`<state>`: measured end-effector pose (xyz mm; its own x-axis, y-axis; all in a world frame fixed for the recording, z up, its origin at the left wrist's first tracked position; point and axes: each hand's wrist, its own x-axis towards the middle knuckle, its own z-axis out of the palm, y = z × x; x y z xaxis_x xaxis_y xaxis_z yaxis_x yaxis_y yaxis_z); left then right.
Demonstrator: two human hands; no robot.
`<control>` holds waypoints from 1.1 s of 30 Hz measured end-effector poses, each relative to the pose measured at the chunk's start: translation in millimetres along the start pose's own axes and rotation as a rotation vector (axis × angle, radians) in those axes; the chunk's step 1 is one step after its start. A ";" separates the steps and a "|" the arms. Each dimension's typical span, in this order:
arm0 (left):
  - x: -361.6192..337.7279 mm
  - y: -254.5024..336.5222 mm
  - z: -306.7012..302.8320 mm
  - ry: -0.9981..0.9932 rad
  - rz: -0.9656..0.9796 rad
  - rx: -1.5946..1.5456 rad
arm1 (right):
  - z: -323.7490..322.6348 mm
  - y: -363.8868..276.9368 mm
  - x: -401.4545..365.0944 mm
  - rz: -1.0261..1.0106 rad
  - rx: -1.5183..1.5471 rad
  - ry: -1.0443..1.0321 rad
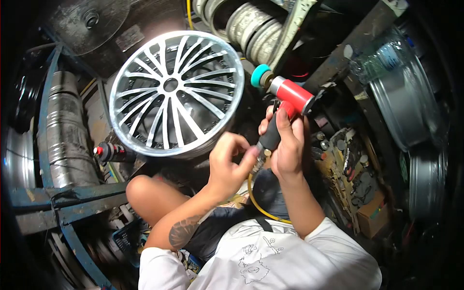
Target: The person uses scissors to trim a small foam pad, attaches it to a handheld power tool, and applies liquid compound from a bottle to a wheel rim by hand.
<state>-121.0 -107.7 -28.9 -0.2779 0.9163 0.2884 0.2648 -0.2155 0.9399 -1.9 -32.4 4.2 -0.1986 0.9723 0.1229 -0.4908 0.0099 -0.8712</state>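
Note:
A red air tool (294,95) with a teal round pad at its head points up and to the left. My right hand (289,145) is wrapped round its black handle. At the base of the handle, the fingers of my left hand (231,164) pinch the metal hose fitting (262,157). A yellow hose (256,200) runs down from the fitting towards my lap. Beyond my hands lies a multi-spoke wheel rim (170,85), face up, with bright spokes and dark gaps. The tool's pad is to the right of the rim, apart from it.
A black bottle with a red cap (116,152) is left of the rim. Blue metal racks (72,193) hold rims at the left. More rims (403,101) stand at the right, beside a cluttered bench of tools (350,169). Dirty rims (253,29) sit at the top.

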 end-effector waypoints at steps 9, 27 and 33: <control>4.3 -1.5 13.0 0.037 0.389 0.315 | 3.5 12.6 -6.4 -0.048 0.036 0.200; -2.7 -0.7 11.4 -0.009 0.379 0.309 | 4.9 19.5 -13.2 -0.053 0.012 0.157; -3.3 -2.0 6.6 -0.005 0.559 0.390 | 8.1 6.0 -14.7 0.051 -0.012 0.032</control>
<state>-114.5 -108.1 -33.0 0.0012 0.7044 0.7098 0.6811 -0.5203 0.5152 -8.8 -48.6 1.1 -0.1956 0.9786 0.0635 -0.4702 -0.0368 -0.8818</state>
